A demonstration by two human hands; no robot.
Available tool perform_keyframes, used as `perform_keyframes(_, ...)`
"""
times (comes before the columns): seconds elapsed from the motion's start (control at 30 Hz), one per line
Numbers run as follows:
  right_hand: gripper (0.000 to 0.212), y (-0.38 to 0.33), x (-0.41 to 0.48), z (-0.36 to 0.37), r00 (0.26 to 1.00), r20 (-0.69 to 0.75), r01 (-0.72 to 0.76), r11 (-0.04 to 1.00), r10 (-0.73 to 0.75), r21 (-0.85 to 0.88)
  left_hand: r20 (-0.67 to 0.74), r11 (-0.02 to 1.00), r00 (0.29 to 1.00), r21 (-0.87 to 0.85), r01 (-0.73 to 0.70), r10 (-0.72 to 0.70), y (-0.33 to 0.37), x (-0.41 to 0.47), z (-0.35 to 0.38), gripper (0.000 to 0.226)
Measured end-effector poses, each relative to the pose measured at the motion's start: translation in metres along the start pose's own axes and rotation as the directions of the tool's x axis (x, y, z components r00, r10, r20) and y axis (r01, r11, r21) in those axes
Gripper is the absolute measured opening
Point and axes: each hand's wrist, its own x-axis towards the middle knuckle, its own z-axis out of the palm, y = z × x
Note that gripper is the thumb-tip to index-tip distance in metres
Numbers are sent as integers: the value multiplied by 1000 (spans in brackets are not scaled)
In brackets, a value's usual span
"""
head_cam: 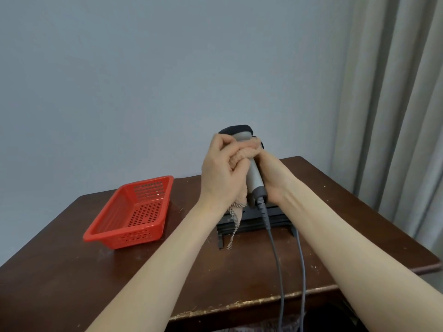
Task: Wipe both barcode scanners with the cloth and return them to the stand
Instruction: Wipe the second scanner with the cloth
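Running over the chipped near edge of the dark brown wooden desk (pixel 72 271): two grey cables (pixel 279 271), side by side, rising toward the hands. Set near the desk's middle, partly hidden behind the wrists: black low stand (pixel 254 224); whether a second scanner rests on it cannot be told. Held upright above the stand, off the desk: grey barcode scanner with black head (pixel 255 174), cable end down, head up and toward the far wall. Right hand (pixel 272 178) wrapped around the handle from the right side, fingers closed on it. Left hand (pixel 221 173) curled shut on a peach-coloured cloth with frayed checked hem (pixel 239 159), pressed against the upper handle just below the head; loose hem hanging down over the stand. Resting toward the far left corner, well apart from the stand: red perforated plastic basket (pixel 134 212).
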Motion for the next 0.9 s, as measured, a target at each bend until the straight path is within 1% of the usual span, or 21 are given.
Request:
perform_keyframes(0.03,45,-1,0,-2,1000,4,-23,997,23,70,46,999,999,-33,-8,9,0,-8,0,26)
perform_keyframes(0.07,53,-2,0,-3,998,-13,-57,995,58,80,89,997,996,-74,-8,15,0,-17,0,23)
perform_keyframes(0.13,52,-3,3,-8,992,-102,-77,997,77,0,174,988,984,-152,4,23,0,-33,-2,22)
perform_keyframes(0.2,49,-4,5,-10,984,-169,-73,990,52,-120,219,986,976,-165,17,19,0,-41,-3,23)
perform_keyframes(0.23,51,-3,6,-10,981,-190,-76,984,44,-163,216,988,976,-152,19,14,-1,-40,-3,23)
perform_keyframes(0.27,52,-2,5,-8,981,-187,-81,982,49,-171,184,992,983,-129,15,10,-3,-37,-3,21)
perform_keyframes(0.3,53,-1,3,-6,986,-155,-85,983,60,-160,121,995,993,-102,18,-6,-5,-31,-3,20)
perform_keyframes(0.33,51,1,3,-4,993,-99,-77,990,66,-120,36,995,998,-85,49,-46,-7,-23,-2,22)
perform_keyframes(0.4,48,5,1,1,999,19,-39,993,41,-116,-122,985,979,-77,153,-161,-10,-7,-4,27)
perform_keyframes(0.43,46,6,-1,3,998,52,-19,991,26,-130,-169,982,968,-58,178,-186,-10,-2,-5,27)
perform_keyframes(0.47,43,6,-2,3,996,87,-14,992,25,-129,-184,984,967,-33,176,-179,-10,-1,-5,25)
perform_keyframes(0.53,40,2,-5,4,995,89,-37,995,45,-93,-136,990,981,-12,137,-137,-10,-11,-2,24)
perform_keyframes(0.6,41,-4,-3,0,999,-2,-46,996,46,-76,-62,991,990,-35,126,-128,-10,-34,1,27)
perform_keyframes(0.67,47,-9,-2,-7,996,-93,-3,993,-8,-118,14,985,989,-89,149,-148,-11,-55,1,33)
perform_keyframes(0.73,50,-10,-1,-9,989,-137,31,991,-49,-131,23,956,966,-137,258,-257,-17,-59,0,37)
perform_keyframes(0.77,50,-8,-1,-7,988,-146,36,993,-53,-114,-15,929,938,-141,342,-348,-21,-53,-1,36)
perform_keyframes(0.83,48,-3,-2,-3,988,-141,43,995,-55,-85,-88,856,856,-151,495,-510,-26,-35,-3,26)
perform_keyframes(0.87,46,0,-2,0,989,-137,43,995,-55,-87,-70,816,821,-185,548,-567,-24,-25,-4,19)
perform_keyframes(0.9,43,3,-3,3,990,-132,42,995,-54,-94,-18,772,792,-238,589,-610,-20,-18,-4,11)
